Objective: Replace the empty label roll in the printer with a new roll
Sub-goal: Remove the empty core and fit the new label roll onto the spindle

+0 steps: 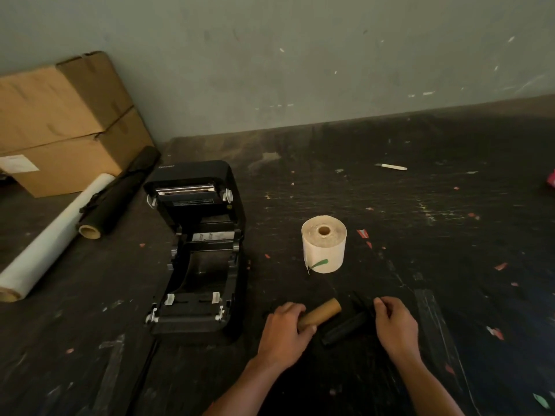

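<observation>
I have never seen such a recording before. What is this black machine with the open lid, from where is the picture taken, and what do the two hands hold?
There is one picture, taken by a camera on the person's head, looking down at a dark, scuffed table. The black machine is a label printer; its lid stands open and its roll bay looks empty. The left hand grips a brown cardboard tube, the bare core of the used roll. The right hand rests on a black plastic spindle; its grip is unclear. A full cream label roll stands on end beyond the hands. At left lie a cardboard box, a white roll and a black roll.
</observation>
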Available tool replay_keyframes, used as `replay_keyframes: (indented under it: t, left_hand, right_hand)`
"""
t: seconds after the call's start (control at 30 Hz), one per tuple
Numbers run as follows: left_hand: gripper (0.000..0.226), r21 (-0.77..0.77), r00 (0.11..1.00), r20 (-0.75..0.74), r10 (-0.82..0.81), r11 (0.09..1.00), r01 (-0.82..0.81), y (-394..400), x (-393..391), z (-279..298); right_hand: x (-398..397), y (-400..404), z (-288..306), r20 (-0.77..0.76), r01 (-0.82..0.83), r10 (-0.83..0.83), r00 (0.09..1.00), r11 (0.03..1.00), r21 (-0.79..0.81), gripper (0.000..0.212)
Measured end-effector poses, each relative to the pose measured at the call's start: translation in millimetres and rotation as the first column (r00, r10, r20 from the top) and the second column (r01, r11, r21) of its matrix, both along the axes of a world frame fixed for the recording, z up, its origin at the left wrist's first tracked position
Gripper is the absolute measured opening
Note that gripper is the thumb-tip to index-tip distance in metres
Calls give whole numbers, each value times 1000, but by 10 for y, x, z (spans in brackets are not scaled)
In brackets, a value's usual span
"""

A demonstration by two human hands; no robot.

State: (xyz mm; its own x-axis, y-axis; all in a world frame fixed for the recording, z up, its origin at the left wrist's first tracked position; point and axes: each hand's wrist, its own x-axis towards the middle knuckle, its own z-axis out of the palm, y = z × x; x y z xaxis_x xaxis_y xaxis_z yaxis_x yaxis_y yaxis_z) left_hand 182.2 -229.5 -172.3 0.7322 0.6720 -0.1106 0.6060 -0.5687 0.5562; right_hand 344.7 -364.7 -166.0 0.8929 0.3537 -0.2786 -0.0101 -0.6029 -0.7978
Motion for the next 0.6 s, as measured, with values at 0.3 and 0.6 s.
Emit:
replay_keyframes:
  t: [0.3, 0.6]
  left_hand:
    - [40, -383, 962, 78, 262, 899, -214, 589, 503, 318]
    - [18, -533, 929, 143, 342, 817, -219, 864, 937, 310]
  right_hand:
    - [288, 413, 425, 406, -325, 305, 861, 946, -21, 44]
    - [561, 1077, 521, 423, -583, 758, 497, 652, -485, 78]
